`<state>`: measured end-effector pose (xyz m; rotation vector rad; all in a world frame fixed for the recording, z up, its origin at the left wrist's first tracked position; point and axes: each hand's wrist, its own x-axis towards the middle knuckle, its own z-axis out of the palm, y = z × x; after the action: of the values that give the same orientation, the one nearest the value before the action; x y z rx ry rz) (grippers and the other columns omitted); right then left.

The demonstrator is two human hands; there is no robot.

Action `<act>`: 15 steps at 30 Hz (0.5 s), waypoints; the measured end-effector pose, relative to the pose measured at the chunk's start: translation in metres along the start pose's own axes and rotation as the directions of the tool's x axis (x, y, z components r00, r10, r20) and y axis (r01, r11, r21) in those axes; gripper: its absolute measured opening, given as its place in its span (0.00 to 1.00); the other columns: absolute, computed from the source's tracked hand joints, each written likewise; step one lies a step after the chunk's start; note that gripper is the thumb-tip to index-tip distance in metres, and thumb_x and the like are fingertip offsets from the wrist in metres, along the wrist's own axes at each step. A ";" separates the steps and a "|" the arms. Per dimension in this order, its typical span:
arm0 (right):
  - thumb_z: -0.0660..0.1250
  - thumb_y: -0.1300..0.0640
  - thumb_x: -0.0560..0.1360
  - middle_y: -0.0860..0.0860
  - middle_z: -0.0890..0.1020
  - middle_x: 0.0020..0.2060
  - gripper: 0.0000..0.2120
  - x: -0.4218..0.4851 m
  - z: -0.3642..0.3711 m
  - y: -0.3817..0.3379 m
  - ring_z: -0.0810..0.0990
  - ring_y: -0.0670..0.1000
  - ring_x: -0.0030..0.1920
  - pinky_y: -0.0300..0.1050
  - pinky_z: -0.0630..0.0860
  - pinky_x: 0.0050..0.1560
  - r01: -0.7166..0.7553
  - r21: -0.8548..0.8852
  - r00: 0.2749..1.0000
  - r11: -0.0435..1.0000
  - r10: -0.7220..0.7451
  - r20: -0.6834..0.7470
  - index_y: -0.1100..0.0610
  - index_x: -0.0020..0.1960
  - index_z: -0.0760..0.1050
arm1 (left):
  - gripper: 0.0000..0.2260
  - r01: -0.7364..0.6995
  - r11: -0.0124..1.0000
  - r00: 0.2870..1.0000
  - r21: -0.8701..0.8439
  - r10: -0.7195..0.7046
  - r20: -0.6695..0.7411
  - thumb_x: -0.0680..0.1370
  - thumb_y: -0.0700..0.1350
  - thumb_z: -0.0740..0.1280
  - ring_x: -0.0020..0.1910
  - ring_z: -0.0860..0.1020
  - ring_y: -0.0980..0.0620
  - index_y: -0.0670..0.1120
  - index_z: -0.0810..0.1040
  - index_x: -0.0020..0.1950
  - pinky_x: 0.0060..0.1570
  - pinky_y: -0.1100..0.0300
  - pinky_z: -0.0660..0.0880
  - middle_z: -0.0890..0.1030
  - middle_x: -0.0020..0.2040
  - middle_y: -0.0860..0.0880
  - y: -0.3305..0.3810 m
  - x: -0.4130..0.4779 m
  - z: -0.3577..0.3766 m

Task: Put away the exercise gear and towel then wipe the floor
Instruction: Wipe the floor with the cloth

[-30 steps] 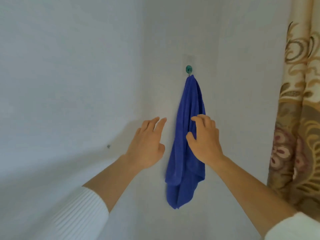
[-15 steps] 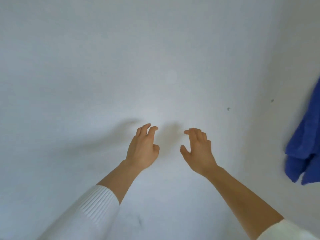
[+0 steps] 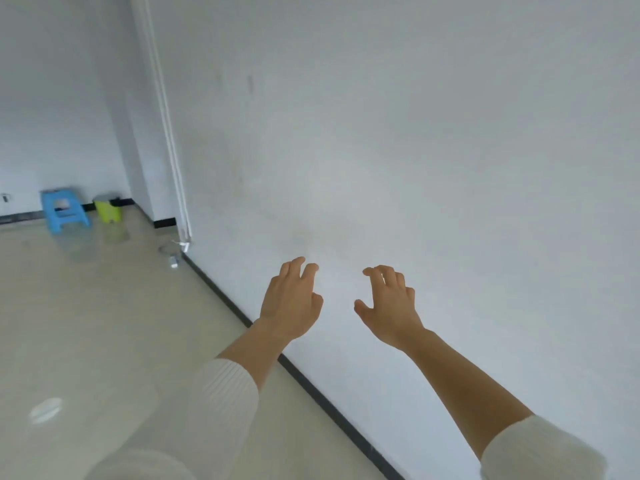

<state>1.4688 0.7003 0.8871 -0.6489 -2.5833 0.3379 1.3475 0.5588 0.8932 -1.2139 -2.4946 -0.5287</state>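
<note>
My left hand (image 3: 292, 299) and my right hand (image 3: 389, 306) are held out in front of me before a plain white wall (image 3: 415, 150). Both hold nothing; their fingers are loosely curled and spread. The glossy beige floor (image 3: 86, 323) lies to the left, below a dark baseboard (image 3: 311, 386). The blue towel and its hook are out of view. No exercise gear shows.
A blue plastic stool (image 3: 64, 209) and a lime green bin (image 3: 108, 209) stand by the far wall at the left. White cords (image 3: 171, 133) hang down the wall corner. A small metal object (image 3: 172, 256) lies on the floor below them.
The view has swung left, away from the hanging blue towel, which has left the frame. The floor, stool and bin have come into view. Both hands stay empty and raised.
</note>
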 end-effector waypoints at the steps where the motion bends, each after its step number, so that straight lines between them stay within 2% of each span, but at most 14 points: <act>1: 0.62 0.50 0.77 0.49 0.61 0.72 0.27 0.014 0.020 -0.026 0.58 0.52 0.71 0.50 0.59 0.67 0.018 0.019 0.999 1.000 -0.018 0.029 0.53 0.74 0.60 | 0.23 0.048 0.999 0.999 0.013 -0.048 0.007 0.78 0.45 0.59 0.73 0.58 0.48 0.47 0.62 0.73 0.65 0.54 0.64 0.59 0.76 0.46 -0.034 -0.004 -0.005; 5: 0.62 0.49 0.77 0.49 0.61 0.72 0.28 0.069 0.089 -0.126 0.58 0.52 0.72 0.50 0.59 0.67 0.125 0.057 0.982 0.991 -0.131 0.134 0.52 0.74 0.59 | 0.24 0.218 0.973 0.975 0.076 -0.221 0.036 0.78 0.46 0.58 0.74 0.56 0.48 0.48 0.61 0.74 0.68 0.53 0.61 0.57 0.77 0.45 -0.157 -0.019 -0.026; 10: 0.61 0.49 0.77 0.49 0.61 0.72 0.28 0.136 0.164 -0.241 0.58 0.52 0.72 0.50 0.59 0.68 0.261 0.098 0.940 0.960 -0.276 0.202 0.52 0.75 0.58 | 0.21 0.360 0.927 0.933 0.104 -0.360 -0.019 0.78 0.47 0.57 0.69 0.63 0.51 0.48 0.65 0.71 0.67 0.54 0.62 0.68 0.70 0.49 -0.298 -0.021 -0.052; 15: 0.61 0.49 0.77 0.49 0.62 0.71 0.28 0.211 0.249 -0.343 0.59 0.52 0.71 0.50 0.60 0.67 0.373 0.131 0.884 0.919 -0.395 0.250 0.53 0.74 0.59 | 0.21 0.481 0.868 0.877 0.121 -0.479 -0.051 0.77 0.48 0.58 0.70 0.62 0.51 0.49 0.66 0.71 0.68 0.54 0.62 0.68 0.70 0.50 -0.438 0.002 -0.062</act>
<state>1.0501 0.4797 0.8635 -0.0498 -2.8609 0.4186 1.0042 0.2816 0.8667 -0.5237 -2.7657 -0.4769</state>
